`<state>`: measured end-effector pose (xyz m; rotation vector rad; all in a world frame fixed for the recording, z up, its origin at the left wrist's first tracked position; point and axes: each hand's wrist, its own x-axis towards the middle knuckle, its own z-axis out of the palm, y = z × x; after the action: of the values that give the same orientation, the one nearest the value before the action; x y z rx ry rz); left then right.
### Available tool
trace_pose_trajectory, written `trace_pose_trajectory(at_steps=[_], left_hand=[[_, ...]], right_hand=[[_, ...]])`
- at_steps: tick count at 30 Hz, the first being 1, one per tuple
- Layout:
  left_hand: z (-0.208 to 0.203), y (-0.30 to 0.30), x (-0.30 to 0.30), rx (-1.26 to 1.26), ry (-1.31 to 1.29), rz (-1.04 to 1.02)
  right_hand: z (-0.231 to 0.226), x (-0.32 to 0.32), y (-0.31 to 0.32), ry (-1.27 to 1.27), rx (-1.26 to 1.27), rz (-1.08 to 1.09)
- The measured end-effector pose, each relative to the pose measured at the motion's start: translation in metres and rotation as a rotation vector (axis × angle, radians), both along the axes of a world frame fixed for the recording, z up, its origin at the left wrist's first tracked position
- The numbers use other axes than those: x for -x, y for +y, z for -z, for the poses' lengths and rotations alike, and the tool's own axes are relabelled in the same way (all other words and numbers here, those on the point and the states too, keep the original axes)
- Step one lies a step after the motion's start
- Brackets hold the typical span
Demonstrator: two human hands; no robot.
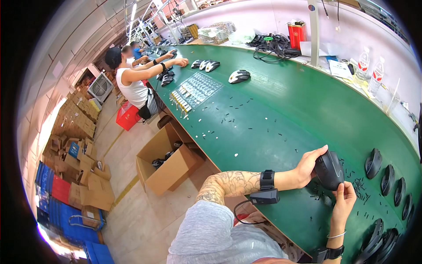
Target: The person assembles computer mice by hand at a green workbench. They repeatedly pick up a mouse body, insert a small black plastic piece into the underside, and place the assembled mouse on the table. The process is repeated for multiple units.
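- A black computer mouse (330,170) is held above a green worktable (281,103), right of the frame's center, by a person wearing a gray short-sleeved shirt (206,233).
- The left hand (306,169), at the end of a tattooed forearm (237,183), grips the mouse along its left side.
- The right hand (344,200), entering from the lower right, pinches the mouse's lower end between thumb and fingers.
- Small black pieces (361,190) lie scattered on the green surface beside and below the hands.
- Curved black shells (387,180) line the right edge of the frame; more black shells (371,243) sit at the lower right.
- At upper center, a white-and-black mouse (239,76) rests apart from a group of similar mice (205,65), with a clear tray (204,86) nearby.
- A co-worker (134,83) in a white sleeveless top reaches over the table at upper left.
- An open cardboard box (176,169) stands left of center, dark items inside.
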<state>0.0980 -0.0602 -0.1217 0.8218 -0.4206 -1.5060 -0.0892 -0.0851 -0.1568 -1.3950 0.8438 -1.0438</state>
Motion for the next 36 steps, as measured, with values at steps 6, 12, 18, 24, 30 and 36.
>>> trace_pose_trajectory(at_steps=[6,12,18,24,30,36], left_hand=[[0.004,0.000,0.002,-0.013,-0.028,0.009],[0.012,-0.001,0.007,0.125,0.087,0.142],[0.014,-0.004,0.004,0.204,0.000,0.177],[0.007,-0.001,0.001,0.090,0.123,0.166],[0.001,-0.002,0.000,0.023,-0.078,0.092],[0.006,0.002,0.004,0.022,-0.008,0.035]], right_hand=[[-0.012,-0.004,0.003,-0.044,-0.194,-0.016],[-0.001,0.003,-0.003,-0.252,-0.382,0.075],[-0.001,0.006,-0.005,-0.258,-0.367,0.020],[-0.005,0.002,-0.002,-0.129,-0.205,0.042],[-0.006,-0.002,0.002,-0.010,0.007,0.038],[-0.010,-0.004,0.005,-0.009,-0.003,0.060]])
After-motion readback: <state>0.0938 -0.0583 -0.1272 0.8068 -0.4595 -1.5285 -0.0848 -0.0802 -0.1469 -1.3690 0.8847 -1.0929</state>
